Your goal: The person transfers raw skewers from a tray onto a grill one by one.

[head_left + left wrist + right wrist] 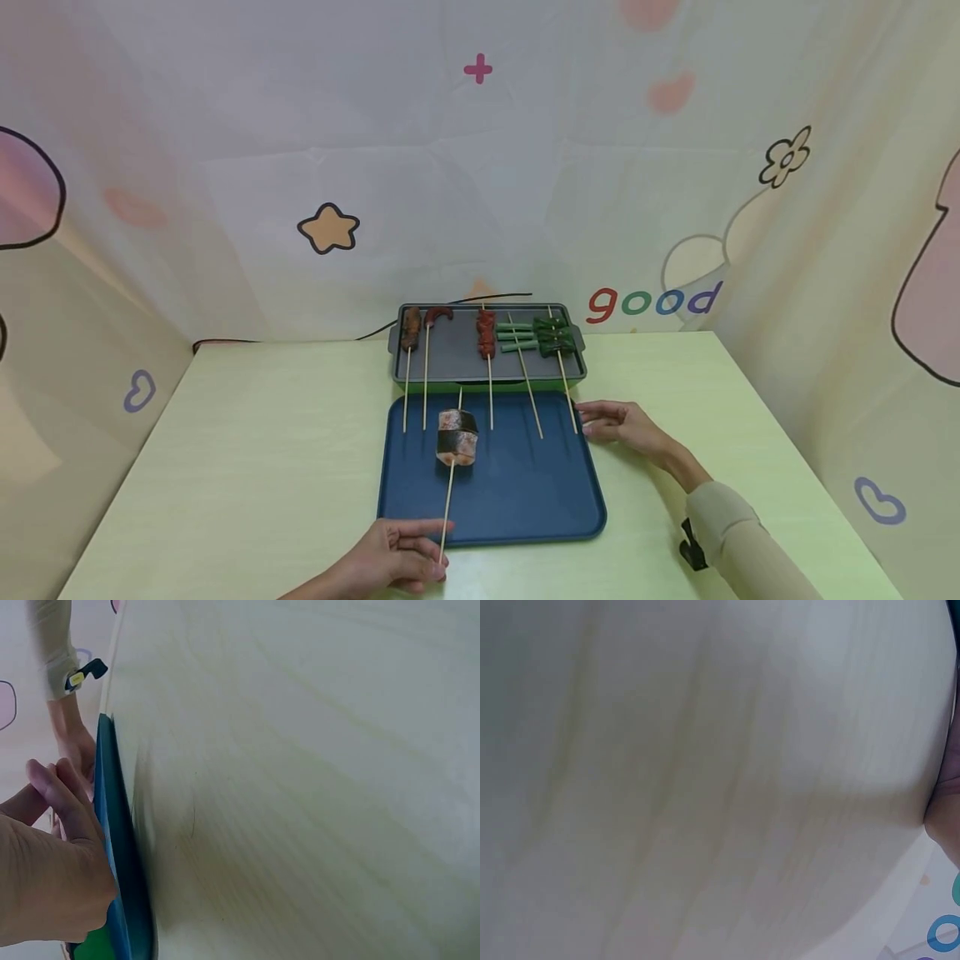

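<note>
A blue tray (pixel 525 500) lies on the pale green table, with a grey grill pan (pixel 457 358) just behind it. My left hand (pixel 401 558) at the tray's front edge pinches the end of a wooden skewer (pixel 447 504) that carries a pink meat chunk (pixel 457 437) held over the tray. My right hand (pixel 618 423) rests on the table at the tray's right edge, fingers relaxed, touching the rim. Several other skewers lean from the pan onto the tray: brown sausage (pixel 410 327), red meat (pixel 485 333), green vegetables (pixel 553 335). In the left wrist view the hand (pixel 52 862) sits beside the tray edge (pixel 120 877).
A black cable (pixel 390 327) runs behind the grill pan along the backdrop. Bare table (pixel 247 467) stretches left and right of the tray. A printed fabric backdrop closes in the table on three sides. The right wrist view shows only blurred table surface.
</note>
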The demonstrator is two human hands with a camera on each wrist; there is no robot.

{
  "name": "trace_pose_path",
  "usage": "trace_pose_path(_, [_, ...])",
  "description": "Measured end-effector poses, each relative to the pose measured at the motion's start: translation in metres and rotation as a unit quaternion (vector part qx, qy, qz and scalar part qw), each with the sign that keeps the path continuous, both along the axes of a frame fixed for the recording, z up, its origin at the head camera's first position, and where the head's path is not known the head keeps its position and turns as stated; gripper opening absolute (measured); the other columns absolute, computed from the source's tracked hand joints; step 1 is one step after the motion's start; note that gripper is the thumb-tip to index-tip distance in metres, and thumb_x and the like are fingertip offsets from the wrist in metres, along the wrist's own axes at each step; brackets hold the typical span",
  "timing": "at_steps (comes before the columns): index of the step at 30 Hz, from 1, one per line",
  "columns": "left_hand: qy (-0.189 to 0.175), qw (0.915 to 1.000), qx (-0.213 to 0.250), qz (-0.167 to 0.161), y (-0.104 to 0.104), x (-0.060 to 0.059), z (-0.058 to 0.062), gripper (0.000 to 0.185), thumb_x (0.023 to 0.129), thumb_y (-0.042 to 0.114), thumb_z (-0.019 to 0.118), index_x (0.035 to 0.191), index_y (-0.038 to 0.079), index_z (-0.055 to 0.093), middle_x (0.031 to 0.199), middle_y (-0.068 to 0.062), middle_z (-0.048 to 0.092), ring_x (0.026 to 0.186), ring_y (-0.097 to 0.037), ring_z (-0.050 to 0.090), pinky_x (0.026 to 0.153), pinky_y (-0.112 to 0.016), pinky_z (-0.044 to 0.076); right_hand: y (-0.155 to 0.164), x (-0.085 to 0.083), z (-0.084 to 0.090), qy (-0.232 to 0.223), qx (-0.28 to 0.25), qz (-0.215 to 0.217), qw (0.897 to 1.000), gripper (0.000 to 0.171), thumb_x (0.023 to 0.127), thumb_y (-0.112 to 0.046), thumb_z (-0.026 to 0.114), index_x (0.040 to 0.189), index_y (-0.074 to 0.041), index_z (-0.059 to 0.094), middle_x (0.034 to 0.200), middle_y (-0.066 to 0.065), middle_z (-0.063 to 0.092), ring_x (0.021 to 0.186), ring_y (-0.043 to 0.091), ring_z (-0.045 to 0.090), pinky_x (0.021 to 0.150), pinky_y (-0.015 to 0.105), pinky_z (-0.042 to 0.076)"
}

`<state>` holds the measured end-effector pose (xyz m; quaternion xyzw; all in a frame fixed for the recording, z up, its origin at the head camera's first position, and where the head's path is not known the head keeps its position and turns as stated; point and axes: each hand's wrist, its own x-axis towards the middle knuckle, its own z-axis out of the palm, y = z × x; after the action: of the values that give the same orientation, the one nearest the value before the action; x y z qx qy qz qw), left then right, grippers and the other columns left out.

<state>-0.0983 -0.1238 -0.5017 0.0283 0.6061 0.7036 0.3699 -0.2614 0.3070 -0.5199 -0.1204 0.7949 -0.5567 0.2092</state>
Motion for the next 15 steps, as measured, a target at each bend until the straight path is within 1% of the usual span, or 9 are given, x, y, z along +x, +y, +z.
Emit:
trace_pose_path(2, [0.005, 1.0000, 0.003, -0.002, 0.000, 0.000, 0.001, 0.061, 0.091, 0.006, 0.073, 0.148, 0.000, 0.051, 0.096, 0.004, 0.077, 0.087, -0.007, 0.074, 0.066, -0.018, 0.057, 0.000, 0.000, -0.001, -0.001, -0.002, 0.000, 1.000, 0.052, 0.098, -0.008, 0.066, 0.145, 0.007, 0.051, 0.123, 0.009, 0.070, 0.098, 0.003, 0.071, 0.085, 0.021, 0.057])
trace_pose_path(9, [0.047, 0.9988, 0.005, -0.010, -0.003, -0.003, 0.007, 0.061, 0.092, 0.008, 0.073, 0.148, -0.004, 0.050, 0.096, 0.004, 0.077, 0.086, -0.006, 0.074, 0.067, -0.020, 0.057, 0.000, 0.001, -0.001, 0.000, 0.000, 0.001, 1.000, 0.051, 0.099, -0.008, 0.066, 0.145, 0.007, 0.051, 0.123, 0.010, 0.070, 0.099, 0.003, 0.070, 0.086, 0.020, 0.056])
trace_pose_path(12, [0.051, 0.9987, 0.001, -0.008, -0.003, -0.009, 0.010, 0.061, 0.093, 0.009, 0.073, 0.149, -0.002, 0.049, 0.098, 0.003, 0.077, 0.087, -0.007, 0.074, 0.069, -0.022, 0.058, -0.001, 0.001, 0.000, 0.001, 0.000, 0.002, 1.000, 0.051, 0.099, -0.008, 0.066, 0.145, 0.007, 0.051, 0.122, 0.008, 0.070, 0.099, 0.003, 0.070, 0.086, 0.020, 0.056])
trace_pose_path(15, [0.057, 0.9983, -0.007, 0.000, -0.002, -0.019, 0.014, 0.062, 0.093, 0.010, 0.074, 0.150, 0.001, 0.049, 0.100, 0.002, 0.076, 0.088, -0.008, 0.074, 0.070, -0.023, 0.058, -0.001, 0.001, 0.001, 0.003, 0.001, -0.002, 1.000, 0.051, 0.098, -0.008, 0.066, 0.145, 0.007, 0.051, 0.121, 0.008, 0.070, 0.098, 0.003, 0.070, 0.086, 0.020, 0.056])
